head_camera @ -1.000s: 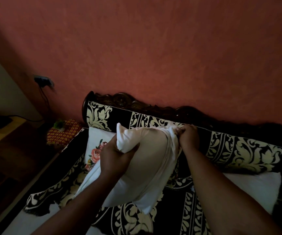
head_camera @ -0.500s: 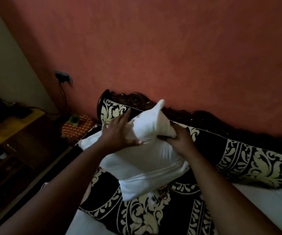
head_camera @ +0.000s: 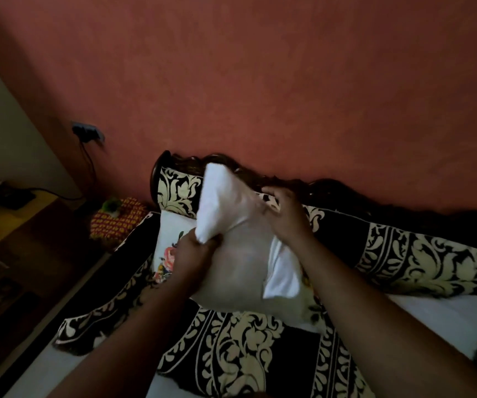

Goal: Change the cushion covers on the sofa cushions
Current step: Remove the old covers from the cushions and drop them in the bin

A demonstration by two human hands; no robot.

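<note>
I hold a white cushion (head_camera: 240, 265) with a white cover (head_camera: 220, 202) partly on it above the black and cream patterned sofa (head_camera: 421, 254). My left hand (head_camera: 194, 254) grips the cover's lower left edge in a fist. My right hand (head_camera: 286, 214) grips the cover fabric at the cushion's upper right. A loose flap of the cover (head_camera: 283, 271) hangs below my right wrist. A second cushion with a floral print (head_camera: 168, 248) lies on the seat behind my left hand, partly hidden.
A red wall (head_camera: 289, 81) rises behind the sofa's dark carved wooden back (head_camera: 332, 185). A red and yellow patterned object (head_camera: 116, 219) sits left of the sofa. A wooden cabinet (head_camera: 7, 239) stands at far left, with a wall socket and cable (head_camera: 86, 133) above.
The cushion has turned, its pointed corner now up and left. My left hand dropped from the top to grip the lower left edge. My right hand shifted to the upper right.
</note>
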